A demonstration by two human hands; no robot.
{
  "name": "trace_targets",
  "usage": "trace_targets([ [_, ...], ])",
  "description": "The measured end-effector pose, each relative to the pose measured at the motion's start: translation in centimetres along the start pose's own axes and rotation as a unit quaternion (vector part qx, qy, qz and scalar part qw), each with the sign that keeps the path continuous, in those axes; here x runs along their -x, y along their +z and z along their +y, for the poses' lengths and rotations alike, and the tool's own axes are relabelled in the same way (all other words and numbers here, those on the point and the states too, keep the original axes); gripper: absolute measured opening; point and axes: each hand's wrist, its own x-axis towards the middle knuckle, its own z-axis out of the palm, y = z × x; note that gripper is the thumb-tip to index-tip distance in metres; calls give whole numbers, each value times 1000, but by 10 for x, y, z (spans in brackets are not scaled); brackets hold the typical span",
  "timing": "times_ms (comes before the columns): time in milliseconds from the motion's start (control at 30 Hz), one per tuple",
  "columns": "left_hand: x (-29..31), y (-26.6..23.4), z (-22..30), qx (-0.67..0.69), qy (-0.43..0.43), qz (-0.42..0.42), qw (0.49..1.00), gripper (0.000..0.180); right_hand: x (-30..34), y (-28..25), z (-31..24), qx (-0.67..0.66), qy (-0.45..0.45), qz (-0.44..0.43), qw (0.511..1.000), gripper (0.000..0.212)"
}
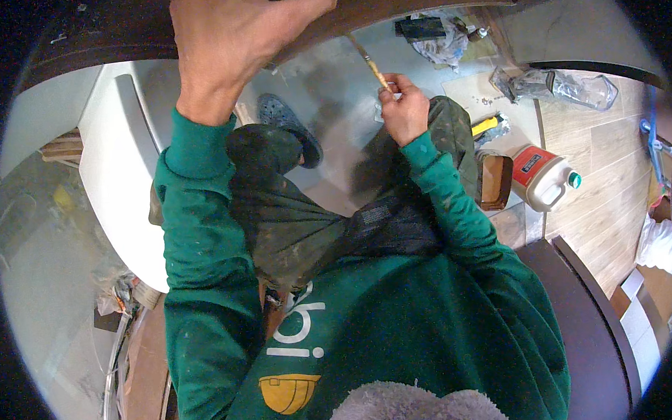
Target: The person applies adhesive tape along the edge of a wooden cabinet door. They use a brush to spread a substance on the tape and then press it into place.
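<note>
My left hand (226, 40) reaches up to the dark brown panel (410, 1) along the top. Its thumb stretches out to the right across the panel, and the picture's upper edge cuts off the other fingers. Closed fingers of my right hand (405, 110) pinch a slim paintbrush (375, 69) with a light wooden handle. The brush slants up and left, its tip close to the panel's lower edge; whether they touch I cannot tell. Below lie my knees in dark, stained trousers (299, 219) and a dark clog (289, 126) on one foot.
Right of my knee stand an open rectangular can (495, 181) and a beige jug (546, 177) with a green cap. A yellow-handled tool (485, 125), a clear plastic bottle (568, 87) and crumpled plastic (441, 43) lie farther off. A white curved panel (120, 173) stands at left.
</note>
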Motion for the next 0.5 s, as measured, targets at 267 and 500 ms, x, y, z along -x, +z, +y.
trace_targets([
  [267, -2, -12, 6, 18, -71, -38, 997, 77, 2, -16, 1, -44, 59, -10, 997, 26],
  [500, -1, -7, -3, 10, -37, -15, 999, 76, -2, -12, -1, -29, 55, 2, 998, 25],
])
